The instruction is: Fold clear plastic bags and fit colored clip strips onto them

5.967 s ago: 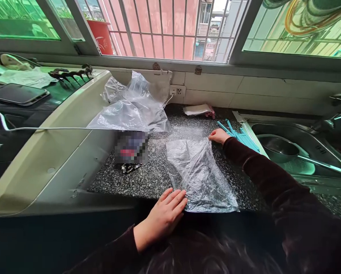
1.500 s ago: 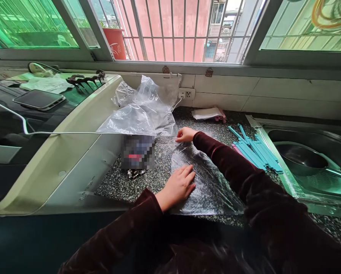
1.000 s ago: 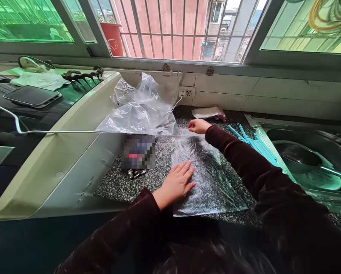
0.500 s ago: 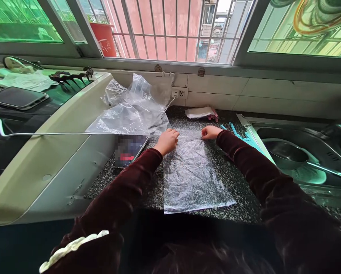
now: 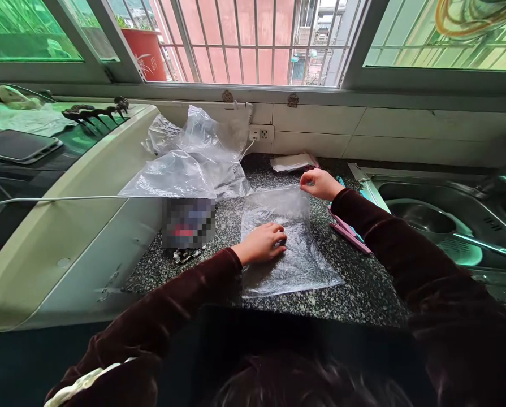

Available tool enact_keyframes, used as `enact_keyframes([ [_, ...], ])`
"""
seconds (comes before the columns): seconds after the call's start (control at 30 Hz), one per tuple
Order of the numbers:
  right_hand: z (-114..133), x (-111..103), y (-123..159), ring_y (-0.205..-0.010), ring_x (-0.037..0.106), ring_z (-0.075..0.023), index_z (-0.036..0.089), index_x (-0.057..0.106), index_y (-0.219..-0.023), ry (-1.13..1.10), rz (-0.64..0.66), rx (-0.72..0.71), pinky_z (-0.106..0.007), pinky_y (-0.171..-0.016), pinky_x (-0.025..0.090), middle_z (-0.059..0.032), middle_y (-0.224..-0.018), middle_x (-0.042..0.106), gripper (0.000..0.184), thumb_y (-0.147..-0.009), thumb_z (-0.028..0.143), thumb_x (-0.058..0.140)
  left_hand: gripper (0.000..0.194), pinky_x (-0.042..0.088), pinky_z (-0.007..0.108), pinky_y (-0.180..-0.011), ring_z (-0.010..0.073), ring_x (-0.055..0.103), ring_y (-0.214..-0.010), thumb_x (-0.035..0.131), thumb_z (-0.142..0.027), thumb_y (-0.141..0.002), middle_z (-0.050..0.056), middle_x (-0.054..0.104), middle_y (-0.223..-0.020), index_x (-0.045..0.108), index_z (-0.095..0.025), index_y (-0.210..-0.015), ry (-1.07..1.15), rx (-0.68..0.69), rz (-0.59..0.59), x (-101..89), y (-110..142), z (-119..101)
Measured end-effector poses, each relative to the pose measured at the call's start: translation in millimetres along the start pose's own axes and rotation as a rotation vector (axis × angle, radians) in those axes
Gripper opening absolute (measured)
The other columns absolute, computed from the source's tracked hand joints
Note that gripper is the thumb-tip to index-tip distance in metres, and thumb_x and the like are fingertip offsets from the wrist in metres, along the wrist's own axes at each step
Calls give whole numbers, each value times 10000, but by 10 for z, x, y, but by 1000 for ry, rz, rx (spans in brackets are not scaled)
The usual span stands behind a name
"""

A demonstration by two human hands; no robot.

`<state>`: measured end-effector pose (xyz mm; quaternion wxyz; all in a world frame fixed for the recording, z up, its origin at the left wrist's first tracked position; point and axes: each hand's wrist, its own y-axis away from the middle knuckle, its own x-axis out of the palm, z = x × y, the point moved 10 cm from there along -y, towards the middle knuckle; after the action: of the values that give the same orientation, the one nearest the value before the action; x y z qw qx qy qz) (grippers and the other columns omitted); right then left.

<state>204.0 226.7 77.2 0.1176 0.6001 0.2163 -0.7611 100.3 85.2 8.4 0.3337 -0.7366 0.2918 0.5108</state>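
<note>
A clear plastic bag [image 5: 290,265] lies flat on the speckled granite counter [image 5: 363,282] in front of me. My left hand [image 5: 261,243] rests on the middle of the bag with its fingers curled, pressing it down. My right hand [image 5: 318,183] pinches the bag's far right corner and lifts that edge slightly off the counter. Both arms wear dark red sleeves.
A heap of crumpled clear bags [image 5: 193,158] sits at the back left beside a blurred dark object [image 5: 188,222]. Pink and teal strips [image 5: 348,234] lie to the right of the bag. A steel sink [image 5: 448,220] holds a bowl. A phone [image 5: 17,146] lies on the white appliance at left.
My left hand has come back from the bag's far edge to its middle. My right hand keeps the far right corner and has raised it. The bag's far edge now stands up.
</note>
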Motion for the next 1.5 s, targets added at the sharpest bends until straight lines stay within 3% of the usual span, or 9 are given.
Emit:
enact_keyframes([
  [0.23, 317, -463, 329, -753, 533, -181, 197, 642, -715, -49, -203, -217, -315, -802, 412, -49, -761, 647, 139, -777, 260, 534, 445, 370, 453, -1037, 256, 490, -1171, 543, -218, -801, 123, 556, -1256, 508, -149, -1239, -110, -215, -420, -799, -123, 547],
  [0.37, 454, -626, 491, -755, 522, -177, 201, 628, -706, -34, -247, -276, -318, -808, 412, -43, -750, 635, 168, -807, 280, 519, 341, 387, 444, -1001, 241, 505, -1122, 514, -204, -807, 103, 608, -1158, 567, -144, -1138, -117, -115, -438, -1076, -282, 416],
  [0.47, 475, -699, 547, -763, 521, -181, 201, 623, -703, -23, -289, -274, -324, -804, 417, -44, -748, 636, 162, -808, 271, 521, 260, 455, 376, -907, 203, 564, -997, 441, -252, -872, 97, 641, -1036, 619, -144, -1027, -31, 73, -333, -896, -277, -48],
  [0.57, 489, -726, 592, -764, 520, -181, 209, 623, -702, -24, -317, -271, -332, -798, 425, -44, -758, 639, 175, -823, 271, 513, 288, 481, 314, -861, 181, 584, -967, 477, -332, -880, 84, 645, -1061, 615, -180, -1082, 77, 234, -93, -383, -176, -526],
  [0.77, 649, -781, 850, -776, 535, -180, 227, 624, -690, -33, -371, -338, -344, -781, 454, -41, -758, 642, 224, -857, 280, 484, 390, 456, 372, -937, 222, 571, -1074, 491, -385, -885, 118, 602, -1216, 563, -160, -1196, -10, 32, 11, 147, -141, -407],
  [0.87, 686, -798, 1025, -773, 540, -180, 237, 623, -689, -33, -378, -346, -346, -754, 463, -36, -745, 643, 227, -864, 280, 485, 350, 452, 359, -929, 215, 569, -1073, 473, -353, -893, 108, 618, -1188, 580, -160, -1164, -70, 29, -80, -35, -97, -309],
  [1.1, 724, -748, 1374, -749, 551, -166, 233, 603, -679, -56, -375, -391, -329, -711, 476, -26, -723, 643, 207, -863, 249, 508, 404, 351, 453, -984, 285, 468, -1157, 535, -330, -850, 115, 577, -1219, 543, -187, -1228, -296, -89, -438, -1063, 118, -19],
  [1.3, 757, -630, 1693, -736, 544, -158, 237, 600, -710, -54, -394, -415, -317, -698, 485, -14, -732, 642, 140, -836, 198, 552, 172, 419, 383, -840, 225, 541, -911, 490, -230, -854, 62, 652, -857, 657, -195, -836, -367, -6, -291, -927, 245, 19],
  [1.5, 890, -454, 2038, -748, 531, -159, 210, 604, -774, -10, -404, -431, -303, -691, 485, -37, -744, 640, 92, -820, 140, 566, 203, 430, 337, -796, 184, 550, -830, 447, -209, -888, 48, 657, -840, 631, -182, -807, -370, 92, -338, -694, 537, -305],
])
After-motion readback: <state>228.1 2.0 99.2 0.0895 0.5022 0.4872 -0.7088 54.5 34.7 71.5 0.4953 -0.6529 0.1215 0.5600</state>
